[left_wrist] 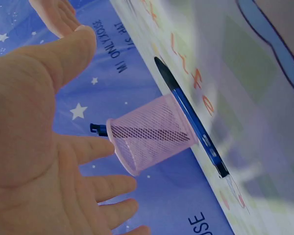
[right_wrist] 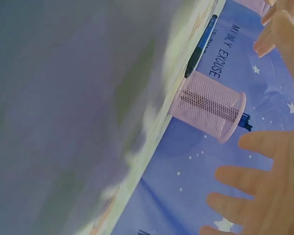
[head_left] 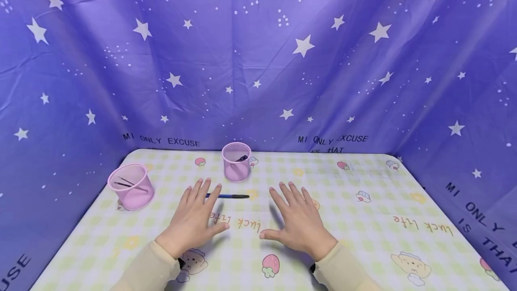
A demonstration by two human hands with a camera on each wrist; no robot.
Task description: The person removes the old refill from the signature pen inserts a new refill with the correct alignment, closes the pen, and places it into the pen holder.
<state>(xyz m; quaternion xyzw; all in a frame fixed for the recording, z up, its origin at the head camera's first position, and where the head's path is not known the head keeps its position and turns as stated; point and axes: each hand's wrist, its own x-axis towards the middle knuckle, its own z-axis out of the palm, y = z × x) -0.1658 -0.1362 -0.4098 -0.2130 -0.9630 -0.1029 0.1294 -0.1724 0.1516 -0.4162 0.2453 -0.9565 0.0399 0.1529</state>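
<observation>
Both hands hover over the table with fingers spread and nothing held. In the head view the left hand (head_left: 196, 219) is left of centre, its fingers overlapping one end of a blue pen (head_left: 232, 196) that lies on the cloth. My right hand (head_left: 299, 221) mirrors it on the right, thumb pointing inward. Beyond the pen stands a pink mesh pen cup (head_left: 236, 172) with a dark blue pen (left_wrist: 99, 129) inside, its top poking over the rim. Farther left, another pink mesh cup (head_left: 135, 196) contains a few thin dark sticks (head_left: 128, 184), their kind too small to make out.
A green-and-white checked tablecloth (head_left: 363, 237) with cartoon prints covers the table. Purple star-patterned curtains (head_left: 258, 57) hang close behind the table and along both sides. The centre cup stands near the back edge, the other near the left edge.
</observation>
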